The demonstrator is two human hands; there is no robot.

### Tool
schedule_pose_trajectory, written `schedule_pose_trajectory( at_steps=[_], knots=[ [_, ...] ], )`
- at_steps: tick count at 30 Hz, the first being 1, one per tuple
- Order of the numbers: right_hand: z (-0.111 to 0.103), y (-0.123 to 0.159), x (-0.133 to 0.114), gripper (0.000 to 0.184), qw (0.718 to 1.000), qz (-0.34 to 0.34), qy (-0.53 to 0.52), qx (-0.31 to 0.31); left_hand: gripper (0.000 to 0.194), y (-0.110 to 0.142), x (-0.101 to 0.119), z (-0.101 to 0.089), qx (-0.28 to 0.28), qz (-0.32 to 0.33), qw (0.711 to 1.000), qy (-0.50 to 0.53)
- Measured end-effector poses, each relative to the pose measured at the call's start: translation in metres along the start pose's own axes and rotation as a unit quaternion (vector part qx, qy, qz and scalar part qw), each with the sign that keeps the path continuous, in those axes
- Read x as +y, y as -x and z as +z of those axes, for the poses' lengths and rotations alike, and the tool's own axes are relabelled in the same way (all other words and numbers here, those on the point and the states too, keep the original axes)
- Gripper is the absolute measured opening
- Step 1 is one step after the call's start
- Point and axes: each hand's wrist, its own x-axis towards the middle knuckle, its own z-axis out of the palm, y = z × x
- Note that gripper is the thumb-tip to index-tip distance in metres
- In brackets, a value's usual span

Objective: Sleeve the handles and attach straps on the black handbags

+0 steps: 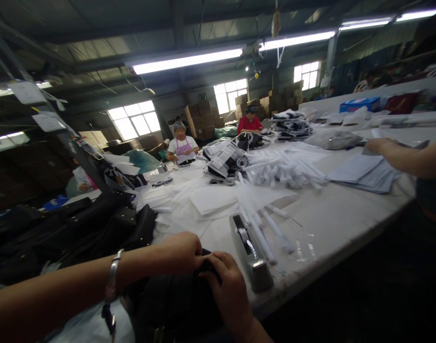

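In the head view a black fabric bag (182, 300) lies at the table's near edge, its lower part dark and hard to make out. My left hand (182, 252), reaching in from the left with a bracelet on the wrist, is closed on the bag's top edge. Right beside it, my right hand (228, 286) pinches the same edge between bent fingers and thumb. The two hands nearly touch. Just right of them stands a grey tape dispenser (252, 252). A heap of black bags (96, 228) with small metal fittings spreads to the left.
Loose white sheets (214, 197) and a pile of white rolled tubes (282, 166) cover the table (332, 214). Grey folded sheets (368, 171) lie near a co-worker's arm (407, 155) at right. Two people sit across the table. A slanted post (82, 147) rises at left.
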Motion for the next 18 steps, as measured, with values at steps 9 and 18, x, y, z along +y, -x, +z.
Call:
schedule_pose_trajectory(
  at_steps=[9, 18],
  knots=[
    [0.007, 0.007, 0.002, 0.042, 0.997, -0.041, 0.058, 0.026, 0.038, 0.004, -0.016, 0.024, 0.039, 0.027, 0.997, -0.055],
    [0.004, 0.008, 0.001, 0.04, 0.999, -0.03, 0.034, 0.01, 0.033, 0.001, -0.015, 0.01, -0.018, 0.069, 0.995, -0.071]
  ],
)
